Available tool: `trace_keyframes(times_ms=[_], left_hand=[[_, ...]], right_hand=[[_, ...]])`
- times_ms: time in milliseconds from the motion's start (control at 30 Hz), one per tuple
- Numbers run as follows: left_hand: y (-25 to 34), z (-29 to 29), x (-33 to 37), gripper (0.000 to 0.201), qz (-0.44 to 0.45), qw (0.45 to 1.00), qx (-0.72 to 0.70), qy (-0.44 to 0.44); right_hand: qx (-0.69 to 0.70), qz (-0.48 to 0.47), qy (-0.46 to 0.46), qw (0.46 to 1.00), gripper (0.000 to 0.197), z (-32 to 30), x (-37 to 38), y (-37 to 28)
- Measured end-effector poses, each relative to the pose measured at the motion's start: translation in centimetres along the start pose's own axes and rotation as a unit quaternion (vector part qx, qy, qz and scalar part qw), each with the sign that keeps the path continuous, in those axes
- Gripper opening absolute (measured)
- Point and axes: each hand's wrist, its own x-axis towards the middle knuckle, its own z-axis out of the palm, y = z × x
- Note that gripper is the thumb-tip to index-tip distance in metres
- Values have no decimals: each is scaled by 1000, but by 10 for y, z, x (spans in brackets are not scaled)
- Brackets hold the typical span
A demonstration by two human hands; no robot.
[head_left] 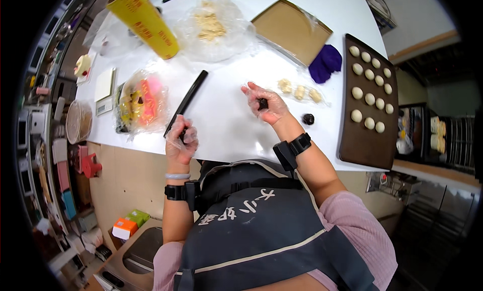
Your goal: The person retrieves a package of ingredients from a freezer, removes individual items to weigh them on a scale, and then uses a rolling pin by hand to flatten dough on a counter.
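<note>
Both hands wear clear plastic gloves. My right hand (271, 109) curls around a dark, round lump of filling (262, 104) above the white table. My left hand (181, 142), at the table's near edge, is closed on another dark lump (184, 135), mostly hidden by the fingers. Beside it, a black rolling pin (192, 93) lies slanting, its near end close to the left fingers. To the right of my right hand, a dark filling ball (308, 119) rests on the table. Just beyond are several pale dough pieces (300, 92) under thin plastic film.
At right, a dark baking tray (370, 140) carries rows of white dough balls. A brown shallow tray (289, 29) and a purple cloth (325, 64) lie farther back. Bagged dough (210, 25), a yellow tube (144, 23), colourful bags (143, 102) and a scale (104, 90) occupy the left.
</note>
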Motion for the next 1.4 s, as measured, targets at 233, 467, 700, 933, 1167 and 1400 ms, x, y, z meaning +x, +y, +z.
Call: trace_keyframes(times_ms=[233,467,700,933,1167,1400], left_hand=[[-8,9,9,14,-17,991,128,21],[-12,13,7,22,-10,986,163,37],[-30,37,-3,35,16,998,62,19],[-28,21,5,20,-85,992,52,-76],[-39,39,1,26,-16,980,197,16],[-54,55,2,56,-80,993,73,-45]], right_hand=[[-124,-101,59,985,31,-7,-36,-10],[-7,-95,35,995,20,17,-70,-16],[-97,-134,-7,986,27,-17,-90,-29],[73,-227,156,958,23,-9,-86,-19],[-23,-218,165,962,42,-24,-99,-24],[-26,-245,198,949,67,-87,-127,-63]])
